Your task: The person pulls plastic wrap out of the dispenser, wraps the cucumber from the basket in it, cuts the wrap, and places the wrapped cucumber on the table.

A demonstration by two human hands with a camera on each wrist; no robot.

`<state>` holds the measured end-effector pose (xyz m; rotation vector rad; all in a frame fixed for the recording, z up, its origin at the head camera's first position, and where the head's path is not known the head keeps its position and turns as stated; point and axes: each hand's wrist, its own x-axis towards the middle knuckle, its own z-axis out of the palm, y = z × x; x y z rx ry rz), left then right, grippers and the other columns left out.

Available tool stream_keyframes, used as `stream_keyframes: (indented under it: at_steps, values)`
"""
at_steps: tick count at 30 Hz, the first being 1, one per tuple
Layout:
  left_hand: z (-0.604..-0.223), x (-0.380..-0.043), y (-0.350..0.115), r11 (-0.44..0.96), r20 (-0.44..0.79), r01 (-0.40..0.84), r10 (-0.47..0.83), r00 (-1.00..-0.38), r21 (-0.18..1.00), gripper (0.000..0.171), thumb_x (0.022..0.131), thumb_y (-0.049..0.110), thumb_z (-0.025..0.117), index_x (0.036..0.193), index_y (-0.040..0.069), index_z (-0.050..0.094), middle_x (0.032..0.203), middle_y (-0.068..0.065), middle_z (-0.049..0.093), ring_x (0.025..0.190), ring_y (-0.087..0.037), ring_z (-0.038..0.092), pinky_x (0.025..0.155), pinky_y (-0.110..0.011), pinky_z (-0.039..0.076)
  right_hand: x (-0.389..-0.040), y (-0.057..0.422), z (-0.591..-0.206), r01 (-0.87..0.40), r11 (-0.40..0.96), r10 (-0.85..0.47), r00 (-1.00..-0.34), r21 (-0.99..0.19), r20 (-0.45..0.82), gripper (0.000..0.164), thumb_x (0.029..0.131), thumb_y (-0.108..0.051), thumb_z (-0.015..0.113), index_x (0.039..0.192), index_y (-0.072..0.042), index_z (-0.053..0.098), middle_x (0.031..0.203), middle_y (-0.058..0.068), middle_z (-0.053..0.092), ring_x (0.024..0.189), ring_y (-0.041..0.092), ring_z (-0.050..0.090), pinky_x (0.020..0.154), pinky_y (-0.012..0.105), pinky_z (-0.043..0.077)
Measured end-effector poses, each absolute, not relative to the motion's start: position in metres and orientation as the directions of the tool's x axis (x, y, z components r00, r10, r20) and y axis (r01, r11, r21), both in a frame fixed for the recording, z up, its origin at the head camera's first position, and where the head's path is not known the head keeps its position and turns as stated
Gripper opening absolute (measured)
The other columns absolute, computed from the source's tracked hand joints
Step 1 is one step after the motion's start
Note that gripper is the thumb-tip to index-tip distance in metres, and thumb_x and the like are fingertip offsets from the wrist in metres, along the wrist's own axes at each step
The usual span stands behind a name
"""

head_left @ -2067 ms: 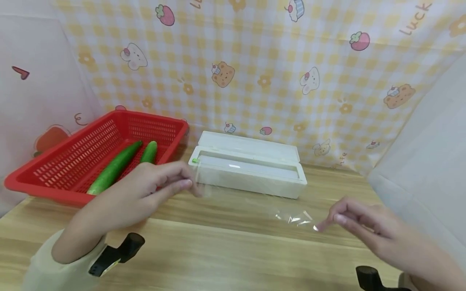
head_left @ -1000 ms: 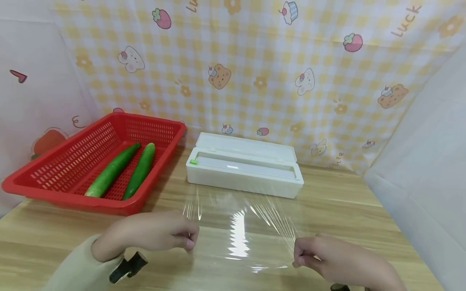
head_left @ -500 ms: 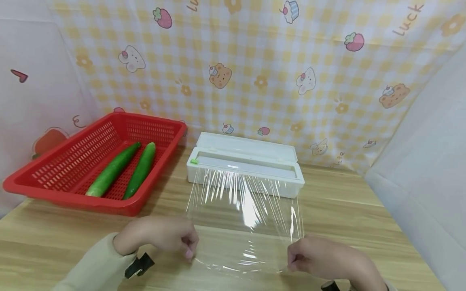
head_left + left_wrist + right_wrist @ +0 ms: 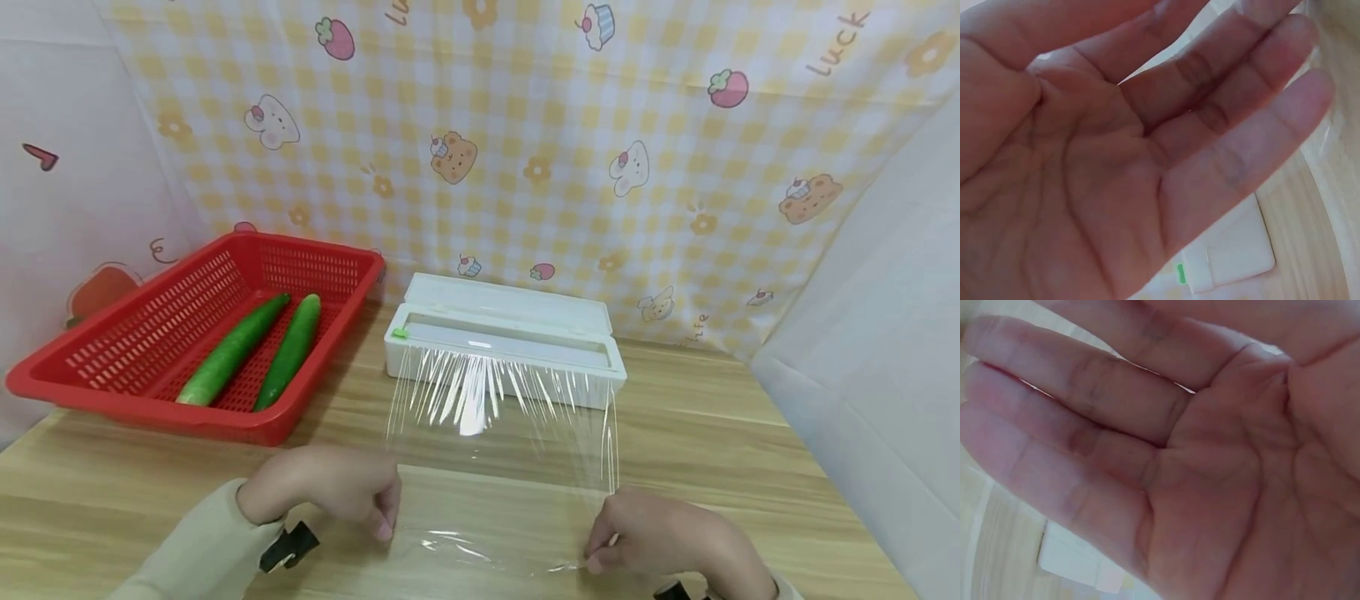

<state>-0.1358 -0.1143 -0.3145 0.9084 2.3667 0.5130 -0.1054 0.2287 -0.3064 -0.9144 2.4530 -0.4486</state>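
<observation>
1. My left hand [image 4: 330,485] pinches the near left corner of the plastic wrap [image 4: 498,467]. The wrist view shows my lower fingers nearly straight, but not the pinching tips.
2. My right hand [image 4: 660,533] pinches the near right corner, also with its lower fingers nearly straight.
3. The wrap spreads over the middle of the table [image 4: 750,442], from the box [image 4: 616,357] to my hands. It points straight at me. I can't tell if it is longer than wide, so its long axis is unclear.
4. I think pulling is mostly done, because a wide sheet is out. It is not cut yet, since it joins the box. Cutting seems left, maybe with the green slider [image 4: 401,333] at the box's left end.
5. The box sits near the table's back edge, its long side running along it. Its lid [image 4: 510,302] is flipped back.
6. A red basket [image 4: 262,429] sits toward the back left corner. Two cucumbers [image 4: 236,350] inside slant away from me, with no wrap on them.
</observation>
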Motion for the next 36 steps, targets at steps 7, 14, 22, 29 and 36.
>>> stream_keyframes:
  at_steps: [7, 14, 22, 29, 36]
  values:
    - [-0.3150, -0.1388, -0.1146, 0.693, -0.378, 0.473, 0.706, -0.598, 0.545, 0.014, 0.085, 0.014, 0.064, 0.071, 0.015, 0.068, 0.059, 0.013, 0.047, 0.057, 0.000, 0.039, 0.054, -0.016, 0.033, -0.1049, 0.2273, -0.3074, -0.495, 0.744, -0.654, -0.677, -0.448, -0.338, 0.012, 0.084, -0.029, 0.066, 0.083, -0.018, 0.072, 0.080, -0.017, 0.065, 0.075, -0.005, 0.055, 0.061, 0.019, 0.046]
    - [-0.3111, -0.1374, -0.1140, 0.694, -0.413, 0.419, 0.701, -0.582, 0.586, 0.013, 0.088, 0.016, 0.061, 0.079, 0.018, 0.069, 0.065, 0.011, 0.059, 0.061, -0.001, 0.052, 0.060, -0.018, 0.043, -0.1038, 0.2276, -0.3086, -0.459, 0.736, -0.650, -0.684, -0.497, -0.332, 0.013, 0.085, -0.032, 0.064, 0.080, -0.021, 0.060, 0.076, -0.019, 0.060, 0.070, -0.007, 0.053, 0.061, 0.018, 0.045]
    - [-0.3133, -0.1341, -0.1118, 0.786, -0.510, 0.340, 0.601, -0.615, 0.516, 0.015, 0.089, 0.022, 0.060, 0.076, 0.020, 0.068, 0.063, 0.004, 0.065, 0.056, -0.009, 0.061, 0.068, -0.021, 0.045, -0.1009, 0.2298, -0.3136, -0.406, 0.752, -0.625, -0.687, -0.519, -0.370, 0.011, 0.085, -0.031, 0.064, 0.083, -0.021, 0.064, 0.076, -0.020, 0.059, 0.070, -0.006, 0.051, 0.061, 0.018, 0.044]
    - [-0.3126, -0.1330, -0.1115, 0.821, -0.558, 0.268, 0.546, -0.625, 0.504, 0.017, 0.091, 0.021, 0.058, 0.075, 0.019, 0.065, 0.060, -0.001, 0.064, 0.054, -0.014, 0.062, 0.064, -0.021, 0.046, -0.1018, 0.2320, -0.3163, -0.446, 0.753, -0.636, -0.683, -0.484, -0.360, 0.013, 0.086, -0.033, 0.063, 0.088, -0.022, 0.068, 0.078, -0.021, 0.059, 0.071, -0.007, 0.052, 0.062, 0.019, 0.045]
    - [-0.3065, -0.1344, -0.1170, 0.781, -0.486, 0.322, 0.596, -0.639, 0.535, 0.016, 0.091, 0.021, 0.058, 0.077, 0.020, 0.066, 0.063, 0.003, 0.061, 0.057, -0.011, 0.058, 0.060, -0.023, 0.045, -0.1029, 0.2320, -0.3142, -0.471, 0.752, -0.636, -0.702, -0.460, -0.320, 0.014, 0.088, -0.032, 0.061, 0.095, -0.022, 0.068, 0.083, -0.020, 0.061, 0.074, -0.006, 0.052, 0.063, 0.021, 0.045]
